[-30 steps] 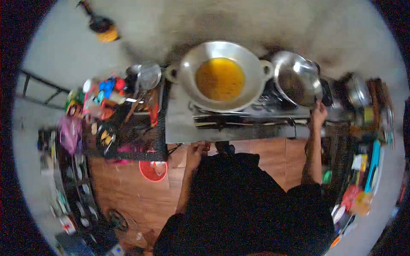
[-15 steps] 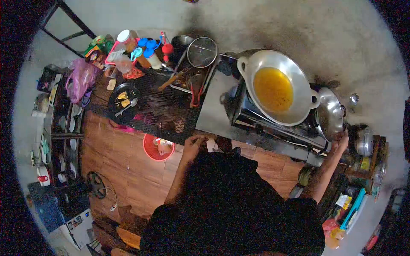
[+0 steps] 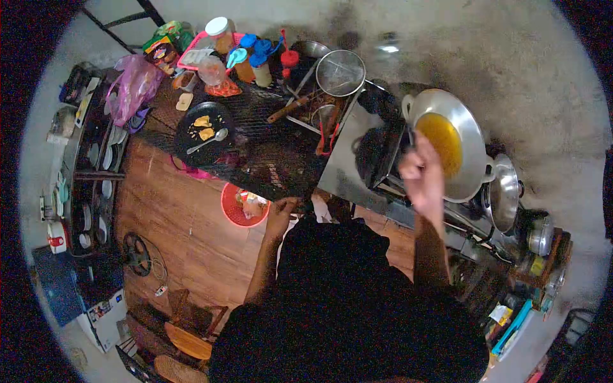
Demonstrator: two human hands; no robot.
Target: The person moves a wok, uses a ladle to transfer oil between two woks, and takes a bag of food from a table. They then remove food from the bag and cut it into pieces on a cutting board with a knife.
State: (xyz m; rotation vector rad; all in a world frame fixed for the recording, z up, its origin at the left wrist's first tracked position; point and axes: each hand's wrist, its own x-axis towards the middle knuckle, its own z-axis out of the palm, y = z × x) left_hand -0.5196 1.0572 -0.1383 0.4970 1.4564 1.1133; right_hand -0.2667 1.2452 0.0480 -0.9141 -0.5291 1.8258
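Wood-toned floor spreads beneath the left hand, its fingers curled together by the dark table. Over the stove, the blurred right hand has bent fingers, perhaps around something slim. Just beyond, the wok holds yellow liquid, beside a shallower pan.

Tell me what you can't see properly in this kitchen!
All in the head view:
- Right hand: blurry, so I can't tell whether it holds anything.
- Under the big pan: the pan hides any flame.
- Purple bag: its folds hide what's inside.
- Red basket: its contents look too small to name.
- Dark frame: cut off by the top edge.
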